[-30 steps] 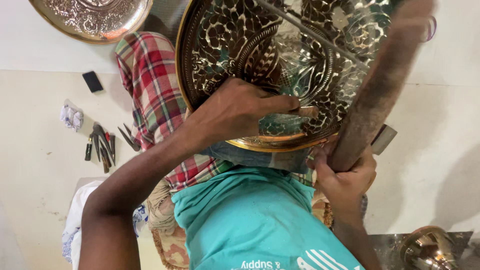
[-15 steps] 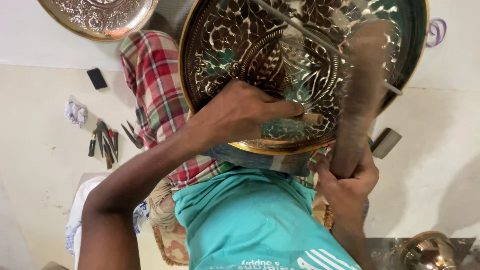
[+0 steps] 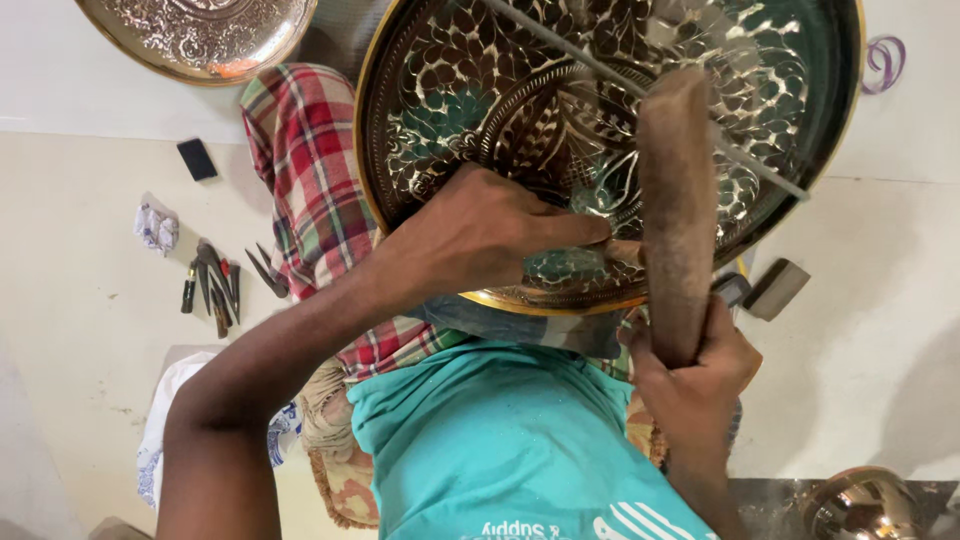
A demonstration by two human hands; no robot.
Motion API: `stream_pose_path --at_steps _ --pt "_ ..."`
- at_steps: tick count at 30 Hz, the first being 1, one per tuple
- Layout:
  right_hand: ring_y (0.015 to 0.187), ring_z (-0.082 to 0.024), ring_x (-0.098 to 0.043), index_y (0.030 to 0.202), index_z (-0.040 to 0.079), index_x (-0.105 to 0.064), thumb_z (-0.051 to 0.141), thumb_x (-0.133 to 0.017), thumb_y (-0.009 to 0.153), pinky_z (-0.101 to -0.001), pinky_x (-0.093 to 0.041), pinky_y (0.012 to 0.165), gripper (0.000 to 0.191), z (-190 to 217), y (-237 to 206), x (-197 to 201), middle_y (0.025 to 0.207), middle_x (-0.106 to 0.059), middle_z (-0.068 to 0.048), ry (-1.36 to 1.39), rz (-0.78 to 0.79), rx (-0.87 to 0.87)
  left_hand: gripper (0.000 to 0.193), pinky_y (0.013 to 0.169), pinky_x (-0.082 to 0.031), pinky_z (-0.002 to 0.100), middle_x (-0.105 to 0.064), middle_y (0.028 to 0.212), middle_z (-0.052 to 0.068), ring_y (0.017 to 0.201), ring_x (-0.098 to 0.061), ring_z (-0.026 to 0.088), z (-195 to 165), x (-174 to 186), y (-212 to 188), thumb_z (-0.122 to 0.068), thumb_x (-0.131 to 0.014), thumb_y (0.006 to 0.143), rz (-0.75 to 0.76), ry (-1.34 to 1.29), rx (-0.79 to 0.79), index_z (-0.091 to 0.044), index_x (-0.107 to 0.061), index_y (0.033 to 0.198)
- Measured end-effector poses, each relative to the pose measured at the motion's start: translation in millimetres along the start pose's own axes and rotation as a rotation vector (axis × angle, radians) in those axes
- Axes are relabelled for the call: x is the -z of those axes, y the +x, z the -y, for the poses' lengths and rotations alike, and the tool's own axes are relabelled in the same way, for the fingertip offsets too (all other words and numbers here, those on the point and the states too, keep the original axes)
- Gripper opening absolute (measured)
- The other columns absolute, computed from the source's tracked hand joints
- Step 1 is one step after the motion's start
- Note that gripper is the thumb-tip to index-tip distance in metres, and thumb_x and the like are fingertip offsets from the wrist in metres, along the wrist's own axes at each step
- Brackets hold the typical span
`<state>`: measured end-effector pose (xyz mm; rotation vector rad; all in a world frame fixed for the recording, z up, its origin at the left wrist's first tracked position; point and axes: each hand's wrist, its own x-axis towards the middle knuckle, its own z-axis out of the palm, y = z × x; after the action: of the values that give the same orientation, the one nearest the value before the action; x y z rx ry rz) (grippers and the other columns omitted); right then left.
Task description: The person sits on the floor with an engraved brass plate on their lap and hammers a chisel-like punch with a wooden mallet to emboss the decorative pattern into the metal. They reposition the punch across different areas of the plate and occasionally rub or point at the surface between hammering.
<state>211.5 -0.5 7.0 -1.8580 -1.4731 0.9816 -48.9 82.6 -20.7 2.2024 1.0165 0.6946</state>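
A large round engraved brass tray with a leaf pattern rests against my lap. My left hand lies on its lower part, fingers pinched around a small chisel whose tip is pressed to the metal near the rim. My right hand grips the lower end of a thick brown wooden mallet, which stands upright over the tray just right of the chisel. A thin metal rod lies diagonally across the tray's face.
A second engraved brass tray lies at top left. Several small hand tools and a crumpled rag lie on the floor at left, a black block above them. A brass bowl sits at bottom right.
The mallet has swung from a tilt to the right into an upright stance closer to the chisel. My left hand stays on the tray.
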Motion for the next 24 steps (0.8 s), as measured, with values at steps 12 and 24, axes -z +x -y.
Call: stream_pose_path --at_steps 12,24 --pt "0.065 -0.017 -0.07 0.094 -0.002 -0.06 -0.007 -0.074 0.077 -0.0313 -0.053 0.054 0.022 15 1 7 0.079 -0.068 -0.01 -0.089 -0.006 -0.152 0.06 0.055 -0.051 0.044 -0.067 0.068 0.009 0.062 -0.066 0.027 -2 -2 0 0.0 -0.07 0.073 -0.032 0.029 0.002 -0.022 -0.069 0.13" --pt "0.081 -0.013 -0.065 0.105 -0.007 -0.061 -0.007 -0.079 0.089 -0.0281 -0.055 0.077 0.024 12 6 6 0.089 -0.067 -0.009 0.111 -0.084 0.059 0.057 0.062 -0.054 0.042 -0.073 0.087 0.009 0.075 -0.071 0.027 -1 0 0 -0.004 -0.071 0.076 -0.121 -0.005 -0.078 -0.018 -0.064 0.131"
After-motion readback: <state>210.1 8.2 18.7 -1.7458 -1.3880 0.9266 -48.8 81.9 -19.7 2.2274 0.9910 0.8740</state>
